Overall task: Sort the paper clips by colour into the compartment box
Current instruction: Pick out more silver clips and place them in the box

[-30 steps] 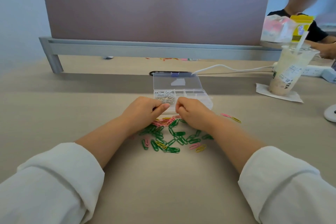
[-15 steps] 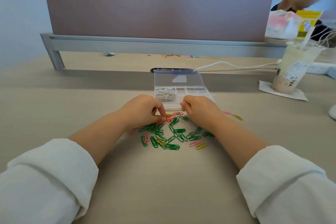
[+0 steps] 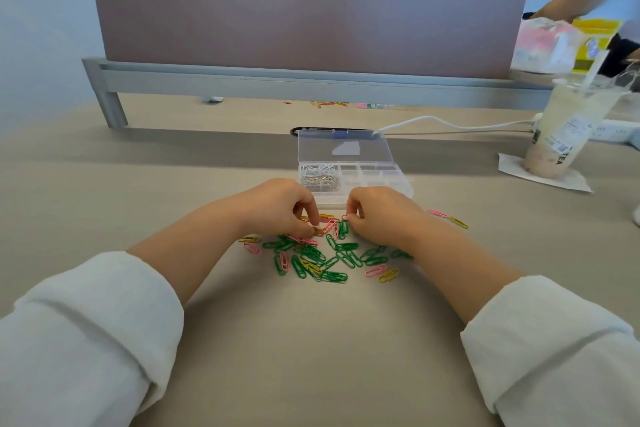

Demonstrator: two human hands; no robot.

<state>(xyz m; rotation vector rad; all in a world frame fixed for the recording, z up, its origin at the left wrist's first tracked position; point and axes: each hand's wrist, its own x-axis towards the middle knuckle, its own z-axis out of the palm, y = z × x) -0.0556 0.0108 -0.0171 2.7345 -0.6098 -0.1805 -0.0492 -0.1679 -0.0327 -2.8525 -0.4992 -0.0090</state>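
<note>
A heap of green, pink and yellow paper clips [image 3: 322,253] lies on the beige desk just in front of me. Behind it stands the clear compartment box [image 3: 381,174] with its lid open; white and silver clips [image 3: 319,174] fill its left compartments. My left hand [image 3: 277,208] has its fingers curled down into the far edge of the heap, pinching at a pink clip. My right hand [image 3: 381,215] is curled beside it and pinches a small reddish clip at its fingertips.
A pink and a yellow clip [image 3: 448,217] lie apart at the right. An iced drink cup [image 3: 568,128] stands on a napkin far right, with a white cable [image 3: 450,125] behind the box. A mauve divider [image 3: 304,7] closes the back; another person sits beyond it.
Both hands have dropped from the box's front edge onto the far side of the heap, and their fingertips now pinch at clips. The view has shifted slightly.
</note>
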